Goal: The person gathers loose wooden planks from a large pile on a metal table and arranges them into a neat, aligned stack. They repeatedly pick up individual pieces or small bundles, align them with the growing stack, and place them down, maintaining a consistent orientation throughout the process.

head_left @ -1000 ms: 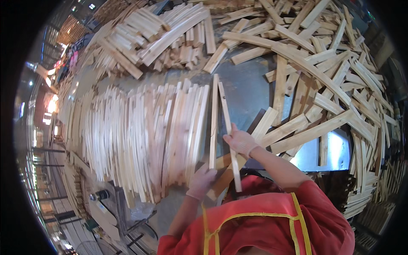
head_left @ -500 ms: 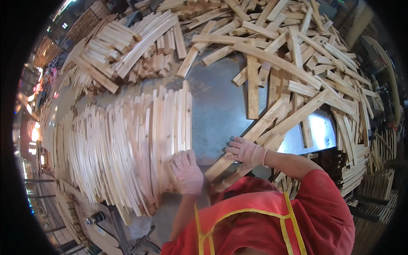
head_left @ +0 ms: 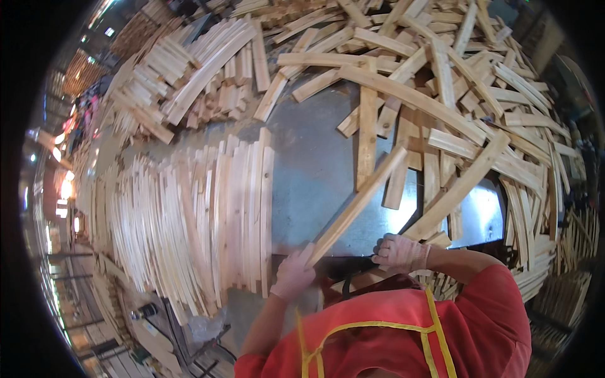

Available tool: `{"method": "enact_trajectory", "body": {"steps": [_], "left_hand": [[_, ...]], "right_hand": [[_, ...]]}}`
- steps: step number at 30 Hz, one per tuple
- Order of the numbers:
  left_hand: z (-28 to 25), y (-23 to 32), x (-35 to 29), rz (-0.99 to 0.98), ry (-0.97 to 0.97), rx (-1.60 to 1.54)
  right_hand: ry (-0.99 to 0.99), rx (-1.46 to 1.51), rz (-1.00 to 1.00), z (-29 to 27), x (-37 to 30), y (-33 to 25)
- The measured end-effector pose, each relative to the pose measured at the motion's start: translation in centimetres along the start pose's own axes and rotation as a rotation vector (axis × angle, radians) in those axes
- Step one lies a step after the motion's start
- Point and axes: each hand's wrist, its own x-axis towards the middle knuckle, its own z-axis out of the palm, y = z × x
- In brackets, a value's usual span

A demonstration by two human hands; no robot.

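My left hand, in a pale glove, is closed on the near end of a long wooden slat. That slat slants up and right over the metal table. My right hand, gloved too, has its fingers curled at the table's near edge. Another slat runs down to the right hand; whether the fingers grip it is hidden. Left of my left hand lies a row of slats set side by side, its right edge formed by a knotted slat.
A loose heap of slats covers the far and right parts of the table. Stacked slats lie at the far left. A dark cylindrical object and clear plastic are at the lower left.
My left hand has left the row of slats, moved right and taken hold of a slat's near end. My right hand has shifted right and down, its fingers now curled. The row has gained a slat-wide straight right edge.
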Motion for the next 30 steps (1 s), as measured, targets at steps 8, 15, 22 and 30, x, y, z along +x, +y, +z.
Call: {"method": "enact_trajectory", "body": {"steps": [8, 15, 22, 30], "left_hand": [[3.0, -7.2, -4.8, -0.214, 0.701, 0.512], [6.0, 2.7, -2.3, 0.345, 0.451, 0.13], [16.4, 5.4, 0.1, 0.036, -0.143, -0.135], [20.7, 0.4, 0.6, -0.212, -0.62, -1.213]], "right_hand": [[-0.186, -0.136, -0.029, -3.8, 1.4, -1.9], [-0.028, -0.15, -0.007, -3.2, 0.7, -1.4], [0.108, -0.098, 0.238, -0.3, -0.2, -0.3], [0.352, 0.052, 0.345, -1.3, -1.6, 0.6]]}}
